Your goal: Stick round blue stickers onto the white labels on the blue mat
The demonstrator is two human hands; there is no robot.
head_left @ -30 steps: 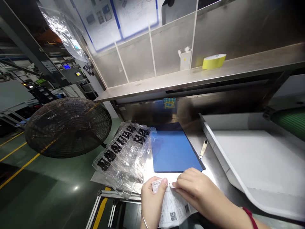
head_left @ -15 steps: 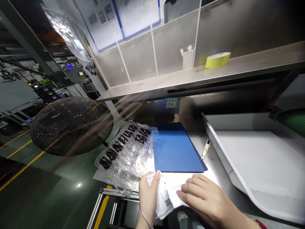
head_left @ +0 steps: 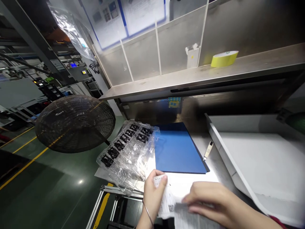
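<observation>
My left hand point(head_left: 153, 192), with a thin bracelet at its wrist, grips a small stack of white printed labels point(head_left: 166, 203), thumb on top. Fine print and a square code show on the top one. Close by on the right, my right hand point(head_left: 209, 198) is closed, pinching a blurred greyish printed sheet point(head_left: 187, 218) by its upper edge; its print is unreadable. Beyond the hands lies a flat blue mat point(head_left: 179, 149) on the metal bench. To its left, a clear plastic tray point(head_left: 130, 159) holds several black parts point(head_left: 119, 145).
A small cutter knife point(head_left: 208, 150) lies between the mat and a large white bin point(head_left: 235, 162) on the right. Yellow tape point(head_left: 224, 59) sits on the metal shelf point(head_left: 152, 83) above. A round black fan point(head_left: 75, 124) stands left of the bench.
My right hand has turned and lifted the sheet, whose greyish printed side now shows instead of white. The left hand stays on the labels. The view has shifted slightly.
</observation>
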